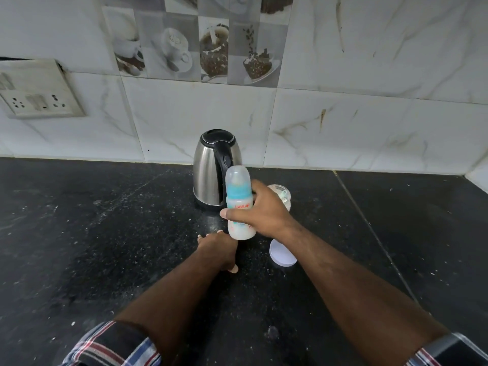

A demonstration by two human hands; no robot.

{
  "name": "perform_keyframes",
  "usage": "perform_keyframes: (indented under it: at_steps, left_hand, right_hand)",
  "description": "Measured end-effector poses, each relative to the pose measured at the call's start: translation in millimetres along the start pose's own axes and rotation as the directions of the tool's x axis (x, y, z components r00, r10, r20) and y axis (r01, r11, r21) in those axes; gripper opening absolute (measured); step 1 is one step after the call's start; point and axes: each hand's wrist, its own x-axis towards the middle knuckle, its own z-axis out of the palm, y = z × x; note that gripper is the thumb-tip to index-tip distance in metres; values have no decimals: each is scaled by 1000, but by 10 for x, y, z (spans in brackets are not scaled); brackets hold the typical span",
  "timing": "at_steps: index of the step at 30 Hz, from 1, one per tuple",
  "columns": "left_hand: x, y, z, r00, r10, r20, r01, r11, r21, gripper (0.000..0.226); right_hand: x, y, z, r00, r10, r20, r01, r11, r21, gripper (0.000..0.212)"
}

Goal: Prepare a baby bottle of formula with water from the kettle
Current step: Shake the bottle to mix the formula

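At the centre of the frame the right hand (260, 211) grips a capped translucent baby bottle with a turquoise collar (239, 206), fingers wrapped around its middle, holding it upright and lifted off the black speckled stone counter (105, 233); milky white liquid fills its lower part. Just below and to the left of it, the left hand (217, 250) rests on the counter, fingers loosely curled and holding nothing. Behind the bottle stands a stainless steel kettle with a black lid and handle (211, 167). A clear container (281, 198) sits right of the kettle, partly hidden by the hand, and a round white lid (282, 254) lies near the right wrist.
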Motion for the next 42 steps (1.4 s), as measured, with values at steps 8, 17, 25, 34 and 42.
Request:
perform_keyframes:
  at_steps: [8,17,25,34,42]
  left_hand:
    - [8,-6,3,1000,7,6,-7,1000,-2,96]
    - [36,-26,34,1000,15,-18,-15,1000,4,100]
    - [12,-20,28,1000,4,-5,-4,1000,-12,95]
    - [1,-10,16,1000,15,-18,-15,1000,-2,96]
    - [-9,-19,-3,1000,21,8,-21,999,-44,95]
  right_hand:
    - [-27,29,-34,999,18,-29,-14,993,118,51]
    - [-46,35,-63,1000,0,-12,1,999,43,52]
    - [-29,87,-3,1000,6,-11,-5,998,56,57]
    - [1,8,-83,998,-33,-62,40,993,115,48]
    - [-33,69,-32,1000,-7,1,7,1000,14,57]
